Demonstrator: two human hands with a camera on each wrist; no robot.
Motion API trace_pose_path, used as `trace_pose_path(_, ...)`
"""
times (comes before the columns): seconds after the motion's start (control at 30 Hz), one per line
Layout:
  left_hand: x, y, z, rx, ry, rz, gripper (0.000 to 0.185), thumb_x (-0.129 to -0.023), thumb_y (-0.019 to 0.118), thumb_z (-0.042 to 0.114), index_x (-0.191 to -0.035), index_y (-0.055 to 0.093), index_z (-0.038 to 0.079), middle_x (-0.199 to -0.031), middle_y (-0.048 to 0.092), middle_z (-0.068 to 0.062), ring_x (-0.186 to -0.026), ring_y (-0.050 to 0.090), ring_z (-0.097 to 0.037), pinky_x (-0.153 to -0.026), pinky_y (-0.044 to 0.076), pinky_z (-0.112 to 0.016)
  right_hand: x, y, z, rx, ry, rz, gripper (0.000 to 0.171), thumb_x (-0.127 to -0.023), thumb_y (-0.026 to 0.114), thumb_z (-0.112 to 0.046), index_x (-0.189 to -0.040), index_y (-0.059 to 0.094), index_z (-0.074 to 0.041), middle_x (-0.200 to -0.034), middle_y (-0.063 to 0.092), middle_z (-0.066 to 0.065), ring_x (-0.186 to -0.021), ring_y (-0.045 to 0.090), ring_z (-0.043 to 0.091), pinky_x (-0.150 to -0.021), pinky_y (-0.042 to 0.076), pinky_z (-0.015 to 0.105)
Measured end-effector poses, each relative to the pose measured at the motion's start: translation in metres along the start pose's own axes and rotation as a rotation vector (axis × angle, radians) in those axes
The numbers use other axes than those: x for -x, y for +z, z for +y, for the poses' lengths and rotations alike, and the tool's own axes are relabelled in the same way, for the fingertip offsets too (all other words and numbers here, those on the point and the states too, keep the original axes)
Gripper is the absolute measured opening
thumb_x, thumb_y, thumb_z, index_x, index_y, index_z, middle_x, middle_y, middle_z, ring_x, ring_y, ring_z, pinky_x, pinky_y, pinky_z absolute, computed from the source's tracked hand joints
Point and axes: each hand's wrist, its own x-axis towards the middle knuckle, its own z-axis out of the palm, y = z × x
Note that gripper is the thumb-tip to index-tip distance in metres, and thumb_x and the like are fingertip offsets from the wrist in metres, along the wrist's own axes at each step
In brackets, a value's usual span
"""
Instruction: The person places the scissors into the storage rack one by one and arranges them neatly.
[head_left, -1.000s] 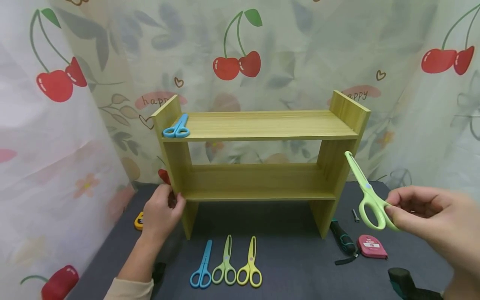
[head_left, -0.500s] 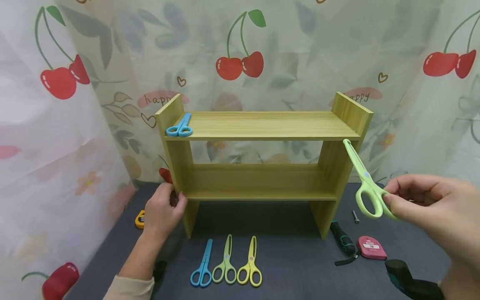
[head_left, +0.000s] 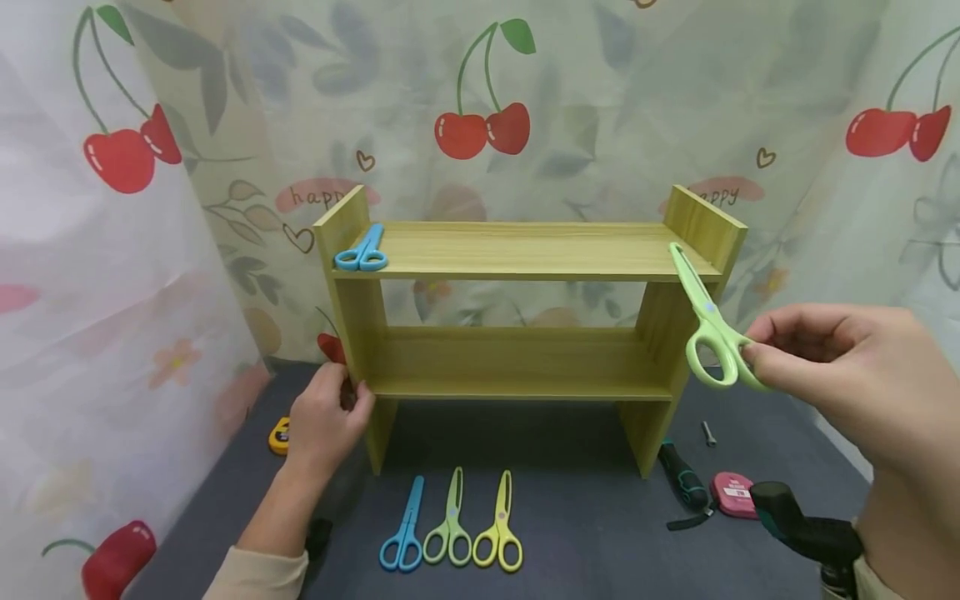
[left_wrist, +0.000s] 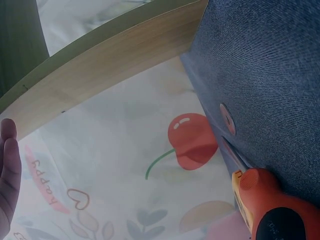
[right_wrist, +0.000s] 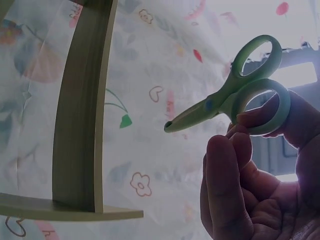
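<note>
My right hand [head_left: 847, 375] pinches a pair of light green scissors [head_left: 711, 329] by one handle loop. The blades point up and left, in front of the right end of the wooden shelf's [head_left: 517, 250] top board. In the right wrist view, the green scissors [right_wrist: 210, 105] look closed, with thumb and fingers on the lower loop. My left hand [head_left: 326, 417] holds the front edge of the shelf's left side panel; some fingers are hidden. A pair of blue scissors [head_left: 363, 250] lies at the top board's left end.
Blue scissors [head_left: 405, 533], green scissors [head_left: 448, 529] and yellow scissors [head_left: 500, 533] lie in a row before the shelf. To the right are a black-handled tool [head_left: 684, 479], a pink tape measure [head_left: 733, 494] and a bolt [head_left: 708, 433]. An orange-and-black tool [left_wrist: 270, 200] lies left of the shelf.
My right hand has risen and moved left with the green scissors, bringing the blade tips up in front of the top board. My left hand stays at the side panel.
</note>
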Motion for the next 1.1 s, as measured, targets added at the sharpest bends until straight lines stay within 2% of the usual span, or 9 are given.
trace_pose_path(0.17, 0.001, -0.001, -0.001, -0.007, -0.003, -0.008, 0.01, -0.086, 0.064, 0.009, -0.088, 0.057, 0.002, -0.075, 0.052, -0.01, -0.059, 0.046, -0.016, -0.048, 0.04, -0.034, -0.016, 0.002, -0.014, 0.024, 0.019, -0.07, 0.009, -0.091, 0.077, -0.016, -0.097, 0.076, -0.009, -0.078, 0.072, 0.001, -0.074, 0.061, 0.011, -0.067, 0.046, 0.017)
trace_pose_path(0.37, 0.0, -0.002, 0.0, -0.005, -0.005, -0.004, 0.011, -0.086, 0.064, 0.009, -0.089, 0.057, 0.002, -0.075, 0.052, -0.01, -0.059, 0.047, -0.016, -0.048, 0.04, -0.034, -0.034, 0.011, -0.033, 0.075, 0.05, -0.068, 0.018, -0.091, 0.078, -0.028, -0.099, 0.077, -0.011, -0.078, 0.071, 0.001, -0.079, 0.059, 0.016, -0.067, 0.045, 0.024)
trace_pose_path(0.67, 0.0, -0.001, -0.001, 0.0, 0.002, -0.008, 0.011, -0.086, 0.064, 0.008, -0.09, 0.057, 0.001, -0.076, 0.053, -0.01, -0.06, 0.047, -0.016, -0.048, 0.041, -0.034, -0.058, 0.023, -0.055, 0.077, 0.038, -0.086, 0.022, -0.091, 0.076, -0.03, -0.102, 0.079, -0.011, -0.081, 0.071, -0.001, -0.086, 0.055, 0.019, -0.069, 0.043, 0.027)
trace_pose_path(0.9, 0.0, -0.001, -0.002, -0.009, 0.0, -0.005, 0.012, -0.085, 0.064, 0.009, -0.09, 0.057, 0.001, -0.076, 0.053, -0.011, -0.059, 0.047, -0.017, -0.048, 0.04, -0.035, -0.069, 0.032, -0.074, 0.048, 0.005, -0.09, 0.022, -0.09, 0.075, -0.027, -0.1, 0.078, -0.007, -0.084, 0.068, -0.002, -0.083, 0.056, 0.019, -0.065, 0.045, 0.027)
trace_pose_path(1.1, 0.0, -0.001, -0.001, -0.021, -0.004, -0.016, 0.011, -0.086, 0.063, 0.01, -0.09, 0.057, 0.002, -0.075, 0.052, -0.009, -0.058, 0.046, -0.016, -0.047, 0.039, -0.034, -0.079, 0.04, -0.089, 0.02, 0.006, -0.125, 0.021, -0.09, 0.071, -0.022, -0.101, 0.077, -0.005, -0.081, 0.07, 0.0, -0.079, 0.064, 0.02, -0.066, 0.05, 0.028)
